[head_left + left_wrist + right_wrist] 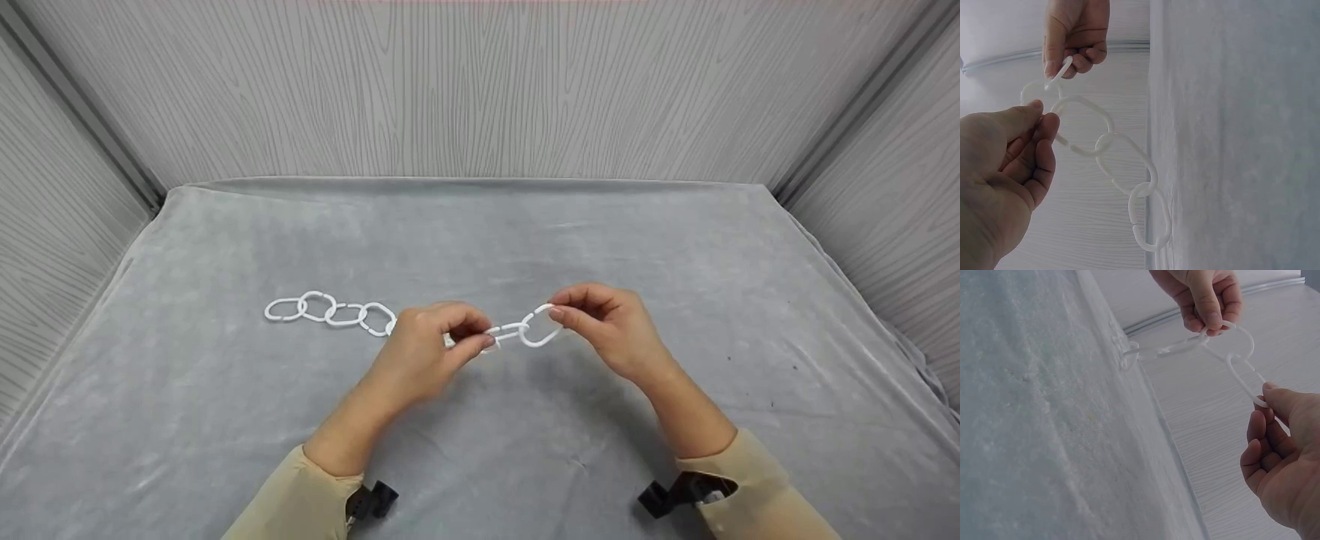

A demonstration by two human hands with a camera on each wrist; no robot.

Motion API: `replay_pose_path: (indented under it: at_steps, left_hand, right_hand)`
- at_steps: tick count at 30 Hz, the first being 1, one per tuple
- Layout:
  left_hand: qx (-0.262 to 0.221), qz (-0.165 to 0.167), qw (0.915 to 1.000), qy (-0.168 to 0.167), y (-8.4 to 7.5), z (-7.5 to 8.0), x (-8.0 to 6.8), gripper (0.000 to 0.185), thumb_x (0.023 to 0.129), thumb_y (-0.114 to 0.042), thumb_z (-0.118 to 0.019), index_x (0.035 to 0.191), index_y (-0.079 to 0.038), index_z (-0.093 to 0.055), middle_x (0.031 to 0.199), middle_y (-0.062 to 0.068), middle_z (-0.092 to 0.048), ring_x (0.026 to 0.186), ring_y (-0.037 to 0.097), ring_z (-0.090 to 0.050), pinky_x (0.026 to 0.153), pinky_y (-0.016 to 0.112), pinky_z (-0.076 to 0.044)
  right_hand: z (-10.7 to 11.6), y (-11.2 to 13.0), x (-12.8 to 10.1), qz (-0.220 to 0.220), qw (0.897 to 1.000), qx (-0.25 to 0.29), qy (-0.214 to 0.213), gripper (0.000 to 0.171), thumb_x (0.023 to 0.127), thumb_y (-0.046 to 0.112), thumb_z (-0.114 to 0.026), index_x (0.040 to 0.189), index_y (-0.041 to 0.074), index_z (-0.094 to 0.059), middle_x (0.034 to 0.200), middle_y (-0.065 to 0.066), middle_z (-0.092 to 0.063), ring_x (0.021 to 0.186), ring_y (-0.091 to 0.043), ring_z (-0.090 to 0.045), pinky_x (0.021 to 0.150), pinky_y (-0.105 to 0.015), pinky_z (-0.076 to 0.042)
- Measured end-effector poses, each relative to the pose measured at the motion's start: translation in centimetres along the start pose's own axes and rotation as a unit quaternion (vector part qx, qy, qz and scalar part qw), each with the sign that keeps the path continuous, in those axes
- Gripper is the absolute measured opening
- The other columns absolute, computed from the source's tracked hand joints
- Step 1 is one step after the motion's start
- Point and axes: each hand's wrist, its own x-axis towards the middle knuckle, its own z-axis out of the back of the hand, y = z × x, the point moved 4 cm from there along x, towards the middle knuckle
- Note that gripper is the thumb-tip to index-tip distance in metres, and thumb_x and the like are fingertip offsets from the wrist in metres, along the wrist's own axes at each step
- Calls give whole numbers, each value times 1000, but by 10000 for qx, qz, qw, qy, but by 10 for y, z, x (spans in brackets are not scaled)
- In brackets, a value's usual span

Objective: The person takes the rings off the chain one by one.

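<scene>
A chain of white plastic links (345, 323) runs from the left part of the table to both hands. Between its thumb and fingers, my left hand (420, 349) pinches the chain near its right end. My right hand (619, 334) pinches the outer side of the end link (536, 344). One link spans the short gap between the hands. In the left wrist view, several oval links (1107, 135) slope down from the left hand (999, 174); small gaps show in their sides. The right wrist view shows the end link (1241, 385) tilted in the right fingertips.
Grey cloth (480, 240) with soft wrinkles covers the table. A pale wood-grain panel (480, 90) stands behind it, with similar panels at left and right. Black wrist cameras (384, 499) sit by the beige sleeves (300, 495).
</scene>
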Motion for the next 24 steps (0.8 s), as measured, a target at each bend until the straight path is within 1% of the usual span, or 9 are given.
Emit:
replay_pose_path:
  at_steps: [5, 11, 16, 21, 24]
  left_hand:
    - [-14, 44, 10000, -17, 0, 0, 0, 6, 90, -6, -85, 90, -9, -79, 84, -5, -74, 73, 10, -66, 66, 27, -55]
    - [-43, 78, 10000, -12, 1, -2, 0, 7, 89, -6, -85, 89, -10, -80, 83, -6, -74, 73, 10, -67, 67, 27, -56]
    - [-36, 21, 10000, -9, 1, -2, 0, 6, 91, -7, -85, 89, -10, -80, 83, -5, -74, 74, 9, -68, 68, 30, -59]
    - [-37, -16, 10000, -2, 1, -3, 0, 5, 91, -8, -84, 89, -10, -80, 83, -4, -74, 75, 9, -68, 69, 35, -60]
    - [-38, -18, 10000, 19, 0, -3, 0, 5, 91, -7, -84, 89, -9, -80, 83, -3, -74, 75, 9, -69, 69, 35, -60]
  right_hand:
    - [0, 0, 0, -60, 9999, 96, -18, 9, 93, 2, -81, 102, 2, -80, 91, -11, -76, 80, -21, -69, 78, -32, -61]
    - [0, 1, -1, -1, 9999, 126, 31, 8, 93, 2, -81, 101, 2, -81, 91, -11, -76, 79, -21, -69, 77, -32, -61]
    - [-1, 4, -1, 91, 9999, 107, 66, 8, 92, 0, -81, 100, 1, -81, 90, -10, -77, 77, -18, -69, 74, -29, -60]
    - [-2, 6, -1, 136, 9998, 70, 123, 7, 92, 0, -81, 99, 1, -81, 89, -9, -77, 76, -17, -68, 73, -30, -60]
    - [-3, 7, -1, 62, 9998, -3, 163, 6, 92, 1, -81, 99, 2, -82, 89, -8, -77, 76, -17, -67, 73, -31, -60]
